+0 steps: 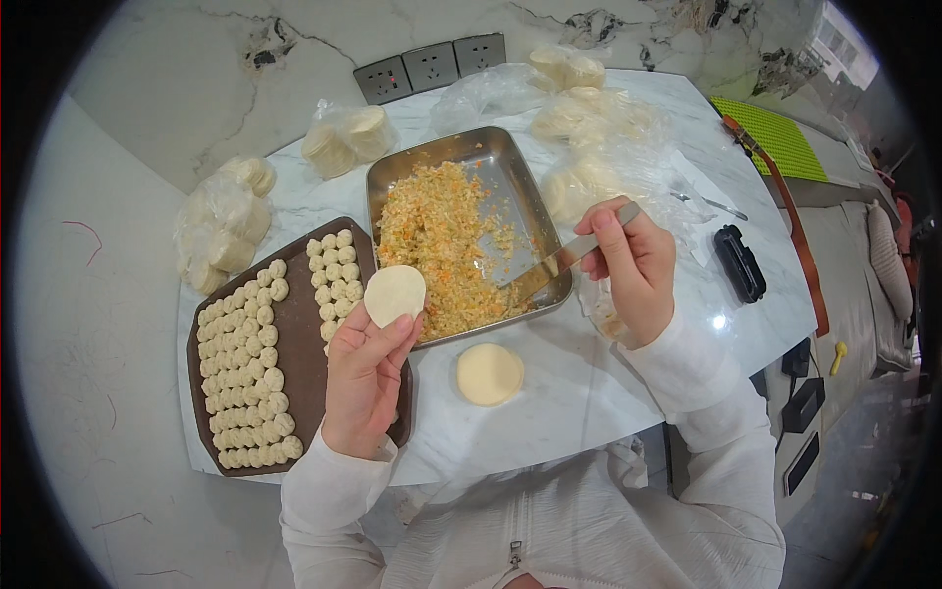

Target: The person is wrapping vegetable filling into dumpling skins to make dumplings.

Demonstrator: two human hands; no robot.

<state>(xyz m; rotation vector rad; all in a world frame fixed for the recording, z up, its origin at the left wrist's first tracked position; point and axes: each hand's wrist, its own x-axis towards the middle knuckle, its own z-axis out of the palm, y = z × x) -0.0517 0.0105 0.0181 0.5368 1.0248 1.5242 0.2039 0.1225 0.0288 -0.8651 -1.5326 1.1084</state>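
Observation:
A round dough wrapper (395, 294) is held up in my left hand (372, 375), thumb on its lower edge, above the near left corner of a metal pan (519, 188). My right hand (629, 269) grips the handle of a flat metal spatula (563, 258). The spatula's blade dips into the chopped filling (441, 235), pale with orange and green bits, heaped mostly in the pan's left part. On the table in front of me lies a stack of round wrappers (490, 374). To the left, a brown tray (298, 361) carries rows of small pleated dumplings (246, 375), partly hidden behind my left hand.
Bagged wrappers stand at the left (224, 221), at the back (349, 140) and at the right (596, 132) of the marble-patterned table (581, 383). A black case (739, 263) lies near the right edge. Wall sockets (430, 66) sit behind the pan.

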